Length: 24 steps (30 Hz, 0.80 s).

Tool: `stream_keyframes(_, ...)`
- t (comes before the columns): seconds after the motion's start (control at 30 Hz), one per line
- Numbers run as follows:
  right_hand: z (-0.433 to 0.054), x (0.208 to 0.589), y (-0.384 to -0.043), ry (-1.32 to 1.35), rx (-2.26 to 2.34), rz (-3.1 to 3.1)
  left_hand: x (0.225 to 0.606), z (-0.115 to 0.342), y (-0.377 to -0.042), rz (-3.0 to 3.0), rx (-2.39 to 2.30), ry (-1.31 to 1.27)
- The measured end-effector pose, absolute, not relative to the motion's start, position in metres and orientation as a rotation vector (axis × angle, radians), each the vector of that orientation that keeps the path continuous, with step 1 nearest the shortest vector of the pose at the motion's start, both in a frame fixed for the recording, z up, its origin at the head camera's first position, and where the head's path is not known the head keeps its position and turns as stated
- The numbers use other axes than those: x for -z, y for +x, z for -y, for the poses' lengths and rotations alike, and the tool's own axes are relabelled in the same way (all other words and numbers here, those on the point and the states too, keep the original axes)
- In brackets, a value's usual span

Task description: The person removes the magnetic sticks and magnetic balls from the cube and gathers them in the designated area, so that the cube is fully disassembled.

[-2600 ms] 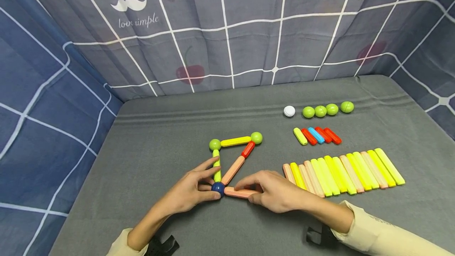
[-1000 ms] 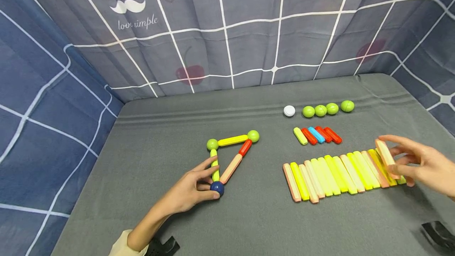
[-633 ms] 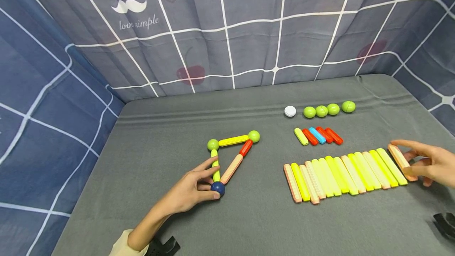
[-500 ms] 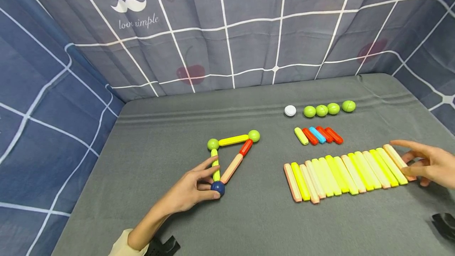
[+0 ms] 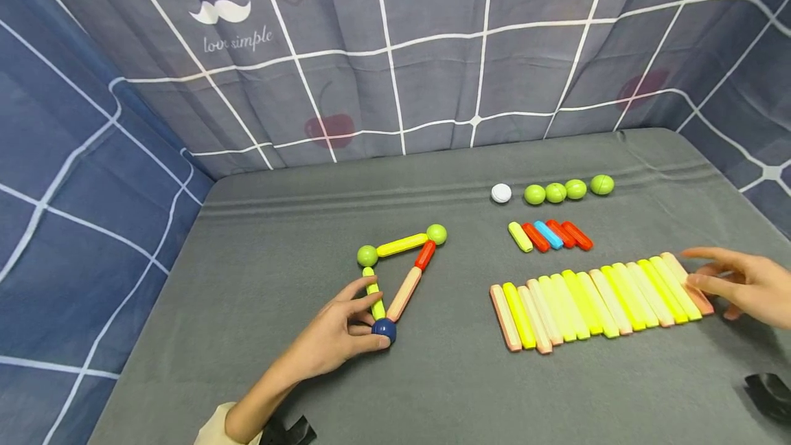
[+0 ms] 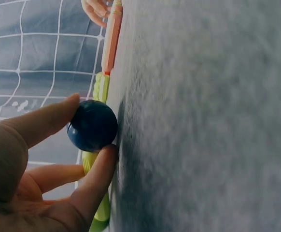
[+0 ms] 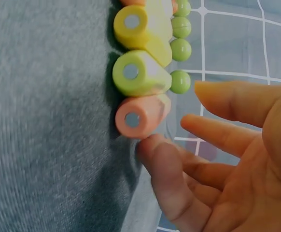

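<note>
My left hand (image 5: 334,332) pinches a dark blue ball (image 5: 384,330) between thumb and a fingertip. The left wrist view shows the ball (image 6: 93,125) touching both tips. At the ball meet a lime magnetic rod (image 5: 376,302), partly behind my fingers, and a salmon rod (image 5: 404,294). A red short rod (image 5: 425,255), a yellow rod (image 5: 402,245) and two green balls (image 5: 367,256) complete the four-sided outline. My right hand (image 5: 741,283) lies beside the last salmon rod (image 5: 700,299) of a row, fingers apart, one fingertip at its side in the right wrist view.
A row of yellow, lime and salmon rods (image 5: 581,304) lies at the right. Behind it sit short coloured rods (image 5: 548,235), then a white ball (image 5: 501,193) and several green balls (image 5: 556,192). A patterned curtain (image 5: 432,53) rises behind the grey cloth.
My right hand has carried a salmon rod from the blue ball to the row's right end, laid it flush there and let go. The blue ball has shifted slightly right, tilting the lime rod.
</note>
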State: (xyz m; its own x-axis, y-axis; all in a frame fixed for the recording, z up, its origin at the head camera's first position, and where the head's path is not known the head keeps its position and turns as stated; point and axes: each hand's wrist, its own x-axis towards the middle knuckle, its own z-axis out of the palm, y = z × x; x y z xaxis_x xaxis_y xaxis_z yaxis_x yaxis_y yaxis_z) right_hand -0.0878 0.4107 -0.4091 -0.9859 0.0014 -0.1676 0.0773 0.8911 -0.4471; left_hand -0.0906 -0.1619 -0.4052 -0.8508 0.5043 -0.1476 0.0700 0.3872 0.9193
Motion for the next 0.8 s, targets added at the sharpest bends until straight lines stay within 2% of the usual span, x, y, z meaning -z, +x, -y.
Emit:
stream_keyframes(0.3,-0.403,0.409,-0.087,0.101,0.735,-2.948,0.405,0.155,-0.087,-2.221,-1.454,0.521)
stream_keyframes(0.8,-0.361,0.384,-0.075,-0.017,0.872,-2.950,0.403,0.158,-0.090,-2.277,-1.353,0.693)
